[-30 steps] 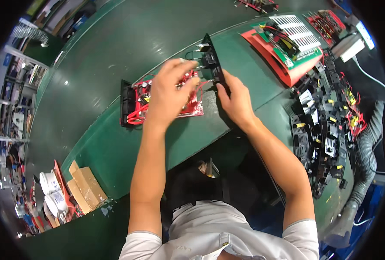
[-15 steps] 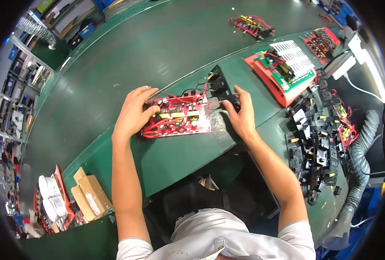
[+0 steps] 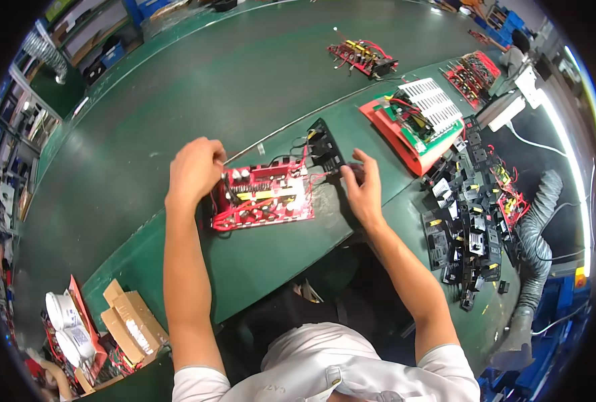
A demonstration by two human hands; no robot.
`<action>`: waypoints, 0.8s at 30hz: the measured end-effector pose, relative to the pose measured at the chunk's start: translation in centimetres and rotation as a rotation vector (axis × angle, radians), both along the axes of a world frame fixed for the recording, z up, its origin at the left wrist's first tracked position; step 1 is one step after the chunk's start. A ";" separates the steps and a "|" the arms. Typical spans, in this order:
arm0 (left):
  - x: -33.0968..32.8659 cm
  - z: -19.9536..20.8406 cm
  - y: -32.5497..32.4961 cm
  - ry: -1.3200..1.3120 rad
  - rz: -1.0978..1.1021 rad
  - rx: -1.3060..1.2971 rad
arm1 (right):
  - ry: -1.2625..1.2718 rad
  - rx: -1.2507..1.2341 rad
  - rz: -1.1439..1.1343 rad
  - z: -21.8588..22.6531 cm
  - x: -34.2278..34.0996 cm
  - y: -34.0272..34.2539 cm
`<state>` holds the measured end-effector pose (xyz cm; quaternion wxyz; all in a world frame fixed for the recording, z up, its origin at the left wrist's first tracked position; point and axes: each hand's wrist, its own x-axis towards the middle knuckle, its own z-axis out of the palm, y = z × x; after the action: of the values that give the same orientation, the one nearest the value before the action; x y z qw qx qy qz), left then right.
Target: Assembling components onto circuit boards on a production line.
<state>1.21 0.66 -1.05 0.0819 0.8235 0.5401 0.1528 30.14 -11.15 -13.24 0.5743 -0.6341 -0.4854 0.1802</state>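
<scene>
A red circuit board [image 3: 261, 218] crowded with capacitors, a coil, yellow-wrapped parts and red wires lies flat on the green worktop. At its upper left corner is my left hand [image 3: 194, 173], fingers curled together; whatever they pinch is hidden. A narrow black plastic panel [image 3: 324, 147] with sockets sits beyond the board's right end, joined to it by thin red and black wires. My right hand [image 3: 365, 191] has thumb and fingers around the panel's near end, partly hiding it.
On the right are a green board with a white slotted cover [image 3: 432, 107] on red sheets, and a heap of black panels [image 3: 469, 214]. Another wired board [image 3: 361, 57] lies at the back. A cardboard box [image 3: 134, 321] and white tubs [image 3: 73, 328] stand at lower left. A grey hose [image 3: 532, 241] runs far right.
My left hand has drawn its thumb off the board's parts and curled its fingers at the corner. The right hand stays by the panel. The whole view has shifted slightly.
</scene>
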 end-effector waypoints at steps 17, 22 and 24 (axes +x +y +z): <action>3.6 -0.8 -2.1 -0.191 -0.411 -0.054 | -0.318 -0.307 0.539 10.3 -5.1 1.1; 6.2 -1.6 -1.7 -0.176 -0.502 -0.023 | -0.257 -0.529 0.651 8.1 -1.6 1.8; 6.4 -1.7 -1.5 -0.243 -0.516 0.016 | -0.008 -0.664 0.775 8.2 -2.2 2.4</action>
<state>7.58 -0.80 -2.73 0.1757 0.9101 0.2975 0.2289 27.96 -8.72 -5.04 0.2308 -0.5563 -0.6037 0.5223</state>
